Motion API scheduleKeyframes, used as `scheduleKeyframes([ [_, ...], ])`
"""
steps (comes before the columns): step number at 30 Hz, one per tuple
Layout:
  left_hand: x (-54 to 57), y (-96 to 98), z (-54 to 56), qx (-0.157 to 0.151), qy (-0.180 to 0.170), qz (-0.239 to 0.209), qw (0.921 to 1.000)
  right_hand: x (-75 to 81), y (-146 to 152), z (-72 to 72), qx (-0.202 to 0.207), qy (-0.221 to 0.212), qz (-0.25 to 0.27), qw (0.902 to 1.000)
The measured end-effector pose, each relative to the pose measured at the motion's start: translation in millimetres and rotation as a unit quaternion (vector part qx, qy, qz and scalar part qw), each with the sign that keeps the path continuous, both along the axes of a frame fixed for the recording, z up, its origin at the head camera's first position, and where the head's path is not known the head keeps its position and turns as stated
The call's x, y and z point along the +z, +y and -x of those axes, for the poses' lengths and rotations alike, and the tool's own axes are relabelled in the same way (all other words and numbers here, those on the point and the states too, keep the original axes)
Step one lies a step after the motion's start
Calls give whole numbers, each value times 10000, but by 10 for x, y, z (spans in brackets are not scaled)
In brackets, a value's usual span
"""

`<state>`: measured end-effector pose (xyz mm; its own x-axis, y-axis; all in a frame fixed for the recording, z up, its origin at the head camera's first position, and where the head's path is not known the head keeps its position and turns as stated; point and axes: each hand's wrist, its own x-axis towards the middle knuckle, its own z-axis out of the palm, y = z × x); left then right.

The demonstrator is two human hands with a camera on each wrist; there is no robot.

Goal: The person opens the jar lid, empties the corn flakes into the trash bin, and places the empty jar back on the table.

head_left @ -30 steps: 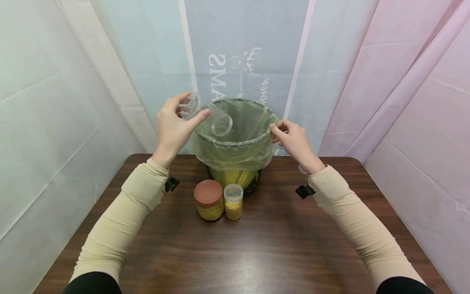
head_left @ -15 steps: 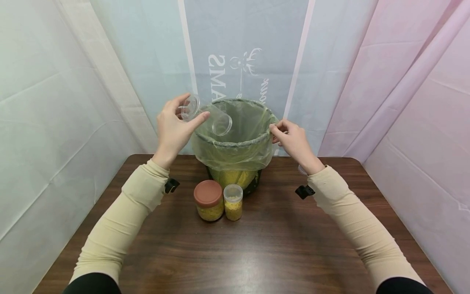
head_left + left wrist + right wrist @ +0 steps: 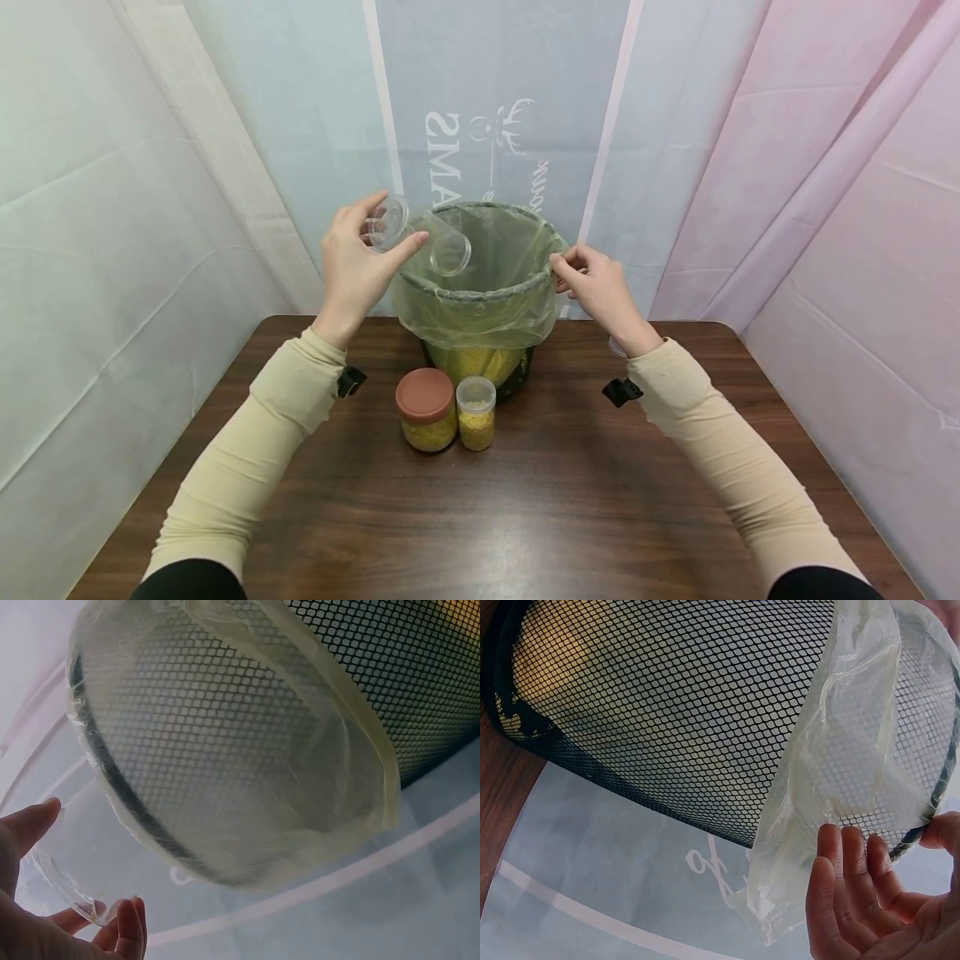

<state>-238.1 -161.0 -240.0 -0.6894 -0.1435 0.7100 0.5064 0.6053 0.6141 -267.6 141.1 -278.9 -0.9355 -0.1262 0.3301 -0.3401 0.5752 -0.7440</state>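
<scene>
My left hand holds a clear plastic jar between thumb and fingers. The jar lies tilted above the left rim of a mesh trash bin, its far end over the opening. In the left wrist view, a few small bits cling to the clear jar. My right hand pinches the bin's right rim through a pale green bin liner. In the right wrist view, the thumb rests on the rim and the fingers curl against the liner outside. Something yellow shows through the mesh low in the bin.
In front of the bin stand a jar with a reddish-brown lid and a slim clear-lidded jar, both with yellow contents. A clear round object is partly hidden by the right wrist. Curtains hang behind the wooden table.
The clear jar in my left hand has shifted very slightly left and tilted a little. My right hand stays on the rim, and the bin and the standing jars have not moved.
</scene>
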Motion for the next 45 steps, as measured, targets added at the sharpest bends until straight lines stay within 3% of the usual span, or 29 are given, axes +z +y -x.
scheduleKeyframes([
  [7,28,3,-25,-47,-295,-277,9992,3,-5,-2,-22,-24,48,10000],
  [11,36,-7,-21,-232,-469,-692,9962,6,-10,-4,-23,-29,58,10000],
  [18,14,-8,-36,-33,-265,-171,9995,14,-15,0,-35,-34,28,10000],
  [28,40,-15,-108,-161,-552,-207,9981,21,-11,0,-47,39,-10,10000],
  [34,63,-26,-136,-523,-589,-362,9962,32,-7,-7,-191,266,-93,9994],
  [45,53,-48,-202,-577,-836,-621,9929,12,55,0,-260,386,203,9987],
])
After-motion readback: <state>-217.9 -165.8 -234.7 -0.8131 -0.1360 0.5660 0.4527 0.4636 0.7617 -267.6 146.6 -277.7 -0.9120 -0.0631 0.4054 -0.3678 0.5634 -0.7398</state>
